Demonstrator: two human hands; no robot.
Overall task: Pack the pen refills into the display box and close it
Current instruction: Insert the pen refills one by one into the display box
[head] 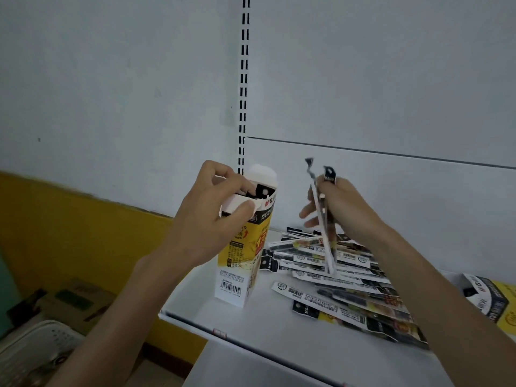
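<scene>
Here, left hand (pixel 206 219) grips display box (pixel 240 263) near shelf (pixel 265 317) edge; right hand (pixel 343 208) pinches (perhaps two) refills (pixel 327 247).

White shelf (pixel 265 325) beneath a slotted upright (pixel 244 79), yellow wall band (pixel 69 233), cardboard box (pixel 75 303) and white basket (pixel 36 347) lower left

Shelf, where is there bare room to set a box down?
Bare: the front strip of the shelf, between the display box, the refill pile and the front edge. Crowded: the middle and right, under the pile and the second box.

White shelf (pixel 251 325), yellow-banded wall (pixel 83 224)
</scene>
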